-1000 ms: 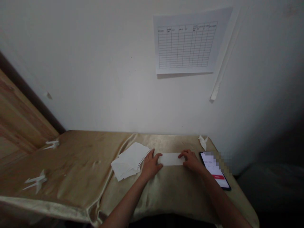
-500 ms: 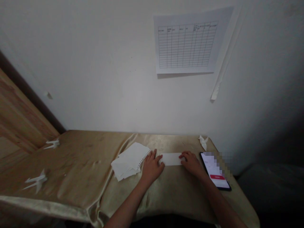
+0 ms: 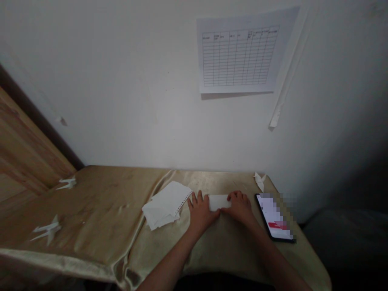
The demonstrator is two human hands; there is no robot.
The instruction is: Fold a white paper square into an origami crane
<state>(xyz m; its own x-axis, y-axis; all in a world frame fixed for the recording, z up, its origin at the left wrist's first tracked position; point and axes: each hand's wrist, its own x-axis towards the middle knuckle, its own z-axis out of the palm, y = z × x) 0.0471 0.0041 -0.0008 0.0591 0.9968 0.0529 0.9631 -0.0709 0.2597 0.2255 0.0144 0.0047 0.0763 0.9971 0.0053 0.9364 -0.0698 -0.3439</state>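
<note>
A white paper strip (image 3: pixel 217 202) lies on the satin-covered table (image 3: pixel 91 210), and it shows shorter than before between my hands. My right hand (image 3: pixel 239 208) curls over its right end, hiding that part. My left hand (image 3: pixel 200 214) lies flat with fingers spread, its thumb side against the strip's left end. To the left of that hand sits a loose pile of white paper sheets (image 3: pixel 165 207), the top one with a perforated edge. Neither hand touches the pile.
A smartphone (image 3: pixel 274 217) with a lit, partly blurred screen lies right of my right hand. A folded paper bird (image 3: pixel 260 181) sits at the far edge, and others (image 3: pixel 47 230) lie at left. A wooden board (image 3: pixel 24 153) stands left; a wall rises behind.
My hands have moved toward each other, and my left hand now lies closer to the strip. Less of the strip shows between them. The paper pile and phone have not moved.
</note>
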